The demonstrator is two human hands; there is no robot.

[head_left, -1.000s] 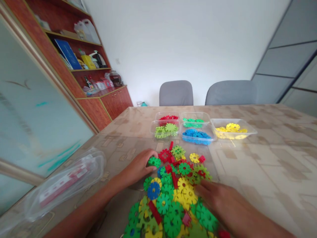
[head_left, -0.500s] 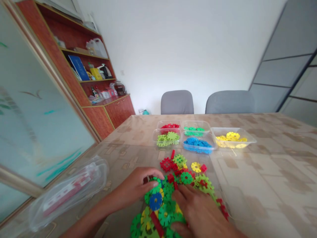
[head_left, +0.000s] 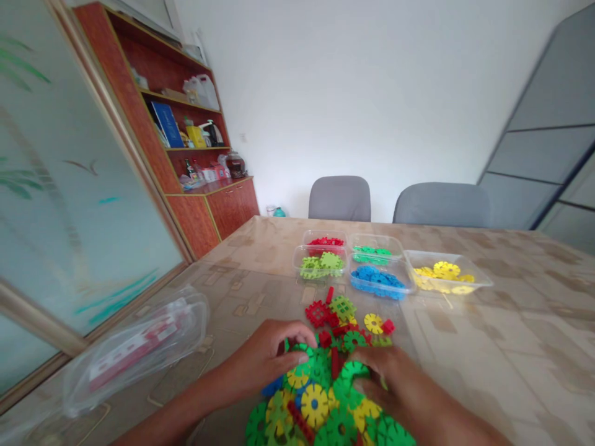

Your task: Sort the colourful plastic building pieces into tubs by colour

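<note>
A heap of notched plastic discs and square building pieces lies before me in green, yellow, red and blue. My left hand [head_left: 279,347] is at the heap's left side, its thumb and curved fingers around green notched discs [head_left: 304,350]. On the other side, my right hand [head_left: 388,375] pinches a green notched disc [head_left: 352,373] between thumb and fingers; its palm hides part of the heap. A yellow disc [head_left: 314,404] and a red bar [head_left: 300,421] show in the near part. Beyond the hands lie a red square piece [head_left: 317,313] and a lime square piece [head_left: 343,307].
Clear tubs hold sorted pieces: red [head_left: 326,242], lime [head_left: 321,264], green [head_left: 373,254], blue [head_left: 379,281] and yellow [head_left: 447,270]. A clear plastic bag [head_left: 139,350] lies at the left of the table [head_left: 506,347]. Two grey chairs [head_left: 340,198] stand behind.
My right hand has moved up and right from the heap and now pinches a green disc. More yellow discs show where it lay. My left hand keeps hold of green discs.
</note>
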